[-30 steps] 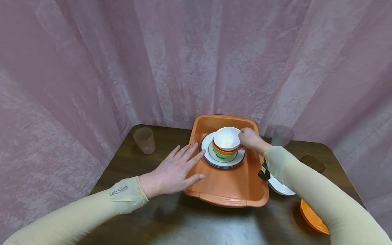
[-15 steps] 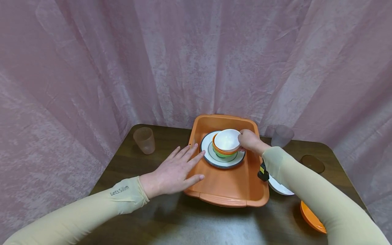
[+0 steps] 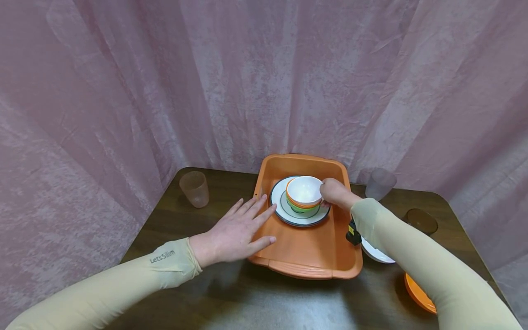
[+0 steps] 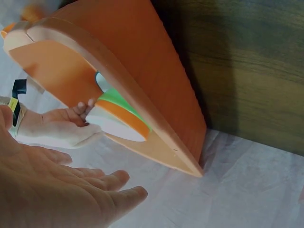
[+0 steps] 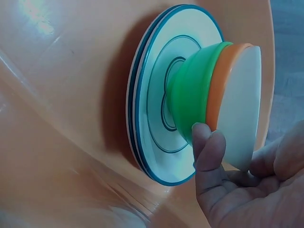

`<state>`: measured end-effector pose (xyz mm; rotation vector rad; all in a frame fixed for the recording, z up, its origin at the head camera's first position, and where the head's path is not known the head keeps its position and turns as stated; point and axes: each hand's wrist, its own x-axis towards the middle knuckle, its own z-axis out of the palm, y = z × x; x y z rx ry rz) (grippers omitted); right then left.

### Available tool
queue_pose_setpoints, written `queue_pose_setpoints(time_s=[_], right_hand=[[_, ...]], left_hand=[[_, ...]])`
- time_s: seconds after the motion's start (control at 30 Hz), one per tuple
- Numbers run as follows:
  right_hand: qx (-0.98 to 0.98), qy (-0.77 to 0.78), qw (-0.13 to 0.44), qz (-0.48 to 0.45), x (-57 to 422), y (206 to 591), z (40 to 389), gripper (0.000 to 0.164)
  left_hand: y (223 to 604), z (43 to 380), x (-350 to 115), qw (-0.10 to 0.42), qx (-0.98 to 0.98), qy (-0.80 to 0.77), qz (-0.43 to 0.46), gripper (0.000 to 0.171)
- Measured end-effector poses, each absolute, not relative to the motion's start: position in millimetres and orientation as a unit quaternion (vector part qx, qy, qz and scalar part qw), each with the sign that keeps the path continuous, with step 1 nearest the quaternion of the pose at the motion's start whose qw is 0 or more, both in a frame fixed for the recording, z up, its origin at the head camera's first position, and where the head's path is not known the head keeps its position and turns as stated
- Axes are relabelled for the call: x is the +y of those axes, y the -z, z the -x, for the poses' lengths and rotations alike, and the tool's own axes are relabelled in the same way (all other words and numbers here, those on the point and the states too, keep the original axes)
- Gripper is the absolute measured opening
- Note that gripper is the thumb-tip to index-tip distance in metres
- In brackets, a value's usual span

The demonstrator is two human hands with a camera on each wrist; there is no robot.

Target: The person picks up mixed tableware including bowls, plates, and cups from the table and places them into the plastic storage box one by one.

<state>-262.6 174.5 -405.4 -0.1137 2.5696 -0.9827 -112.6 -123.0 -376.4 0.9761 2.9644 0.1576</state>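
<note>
My right hand pinches the near right rim of a white bowl, thumb at the rim and fingers beneath. That bowl sits in an orange bowl, which is nested in a green bowl. Under them lie stacked white plates with dark blue-green rims, inside an orange basin. My left hand is held with fingers spread at the basin's left side, holding nothing; whether the fingertips touch the rim I cannot tell.
A clear tumbler stands at the table's back left, another behind the right arm. A brown translucent round piece lies at the right. A white dish and orange dishes are partly hidden by the right sleeve. A pink curtain hangs behind.
The white bowl has come down and settled deeper into the orange bowl, and its tilt has lessened. My right hand has lowered slightly with it. The left hand has hardly moved.
</note>
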Motion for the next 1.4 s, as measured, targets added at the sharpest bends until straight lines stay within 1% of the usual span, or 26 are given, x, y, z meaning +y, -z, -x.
queue_pose_setpoints(time_s=[0.13, 0.23, 0.47, 0.63, 0.73, 0.97, 1.2, 1.4], right_hand=[[0.916, 0.352, 0.189, 0.041, 176.9, 406.0, 260.7, 0.046], [0.917, 0.349, 0.19, 0.037, 177.8, 401.3, 256.8, 0.051], [0.913, 0.352, 0.202, 0.048, 188.7, 384.3, 244.2, 0.077], [0.905, 0.368, 0.199, 0.077, 194.6, 375.5, 233.1, 0.085], [0.914, 0.349, 0.176, 0.108, 195.6, 370.5, 224.3, 0.086], [0.937, 0.266, 0.091, 0.206, 200.7, 362.6, 197.7, 0.085], [0.956, 0.176, 0.036, 0.234, 210.2, 361.9, 159.4, 0.083], [0.953, 0.14, -0.015, 0.268, 215.6, 361.8, 125.3, 0.082]], left_hand=[[377.0, 113.2, -122.3, 0.004, 0.947, -0.05, -0.316, 0.078], [377.2, 113.4, -122.3, 0.004, 0.948, -0.05, -0.315, 0.078], [378.6, 114.3, -123.8, 0.004, 0.95, -0.044, -0.309, 0.079], [378.8, 114.7, -125.0, 0.002, 0.951, -0.041, -0.306, 0.079], [379.1, 115.3, -125.0, 0.001, 0.951, -0.04, -0.306, 0.079], [381.0, 117.0, -124.8, -0.002, 0.952, -0.039, -0.305, 0.079], [381.8, 118.4, -125.2, -0.005, 0.952, -0.042, -0.302, 0.079], [382.2, 118.0, -125.7, -0.011, 0.952, -0.046, -0.303, 0.079]])
